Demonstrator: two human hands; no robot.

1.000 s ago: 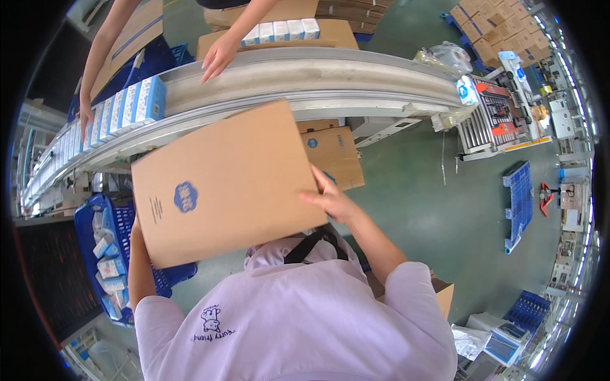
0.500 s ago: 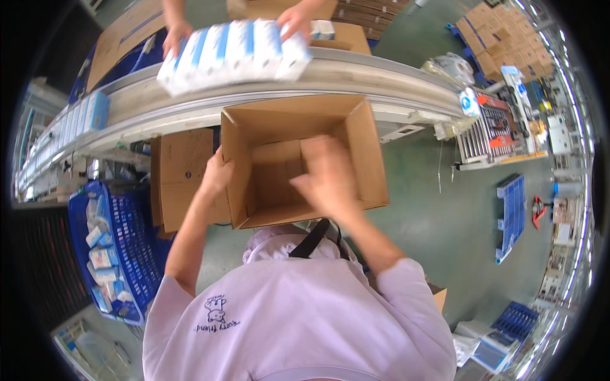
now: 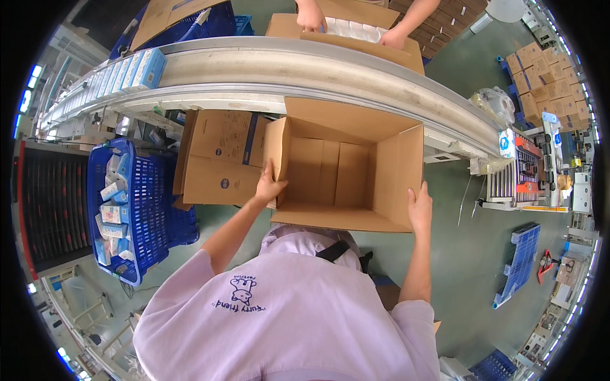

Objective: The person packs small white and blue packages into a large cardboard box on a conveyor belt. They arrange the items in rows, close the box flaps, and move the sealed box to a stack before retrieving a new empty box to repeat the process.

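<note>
An upright brown cardboard box [image 3: 352, 219], its top unfolded and nothing inside it, is between my two hands, against the near side of the conveyor. My left hand [image 3: 271, 186] grips the box's left wall and flap, thumb toward the inside. On the opposite side my right hand [image 3: 419, 206] holds the right wall near its front corner, fingers mostly behind the cardboard. Across the conveyor a co-worker's hands [image 3: 394, 38] are at another carton [image 3: 362, 46] that contains a row of white packs [image 3: 356, 29].
A conveyor belt [image 3: 254, 66] runs across in front of me, with a row of blue-white packs [image 3: 145, 68] at its left. Flattened cartons [image 3: 222, 159] lean below it. To my left stands a blue basket [image 3: 149, 190] of packs; a blue pallet [image 3: 518, 263] lies to the right.
My right hand has come out of the box's inside and now holds its right wall. Across the belt, the co-worker's row of packs has gone from above the belt into the far carton.
</note>
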